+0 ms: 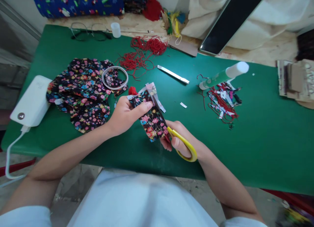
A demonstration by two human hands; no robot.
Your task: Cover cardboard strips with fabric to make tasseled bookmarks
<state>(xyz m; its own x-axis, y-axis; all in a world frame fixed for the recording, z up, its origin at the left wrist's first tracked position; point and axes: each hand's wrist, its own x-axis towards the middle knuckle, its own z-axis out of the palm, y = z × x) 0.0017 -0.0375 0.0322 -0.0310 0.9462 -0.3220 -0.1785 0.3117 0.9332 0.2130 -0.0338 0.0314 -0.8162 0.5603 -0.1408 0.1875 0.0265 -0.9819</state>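
My left hand (126,114) pinches a piece of black floral fabric (154,122), thumb on top, above the middle of the table. A paler strip (151,89) shows along the fabric's upper edge, and a bit of red (132,91) sticks out beside my fingers. My right hand (181,138) is closed round the yellow handles of a pair of scissors (187,150). The dark blades lie along the fabric's edge, close to my left thumb. How far apart the blades are is hard to make out. A larger floral cloth (80,89) lies to the left, with a pale ring (114,88) on it.
On the green table (265,132) are red cords (147,53), a silver tool (173,74), a glue stick (224,75) by a scrap pile (224,102), and a white power bank (31,101) with a cable. Behind stand glasses (90,33), a white cup (115,30) and a dark tablet-like panel (233,20).
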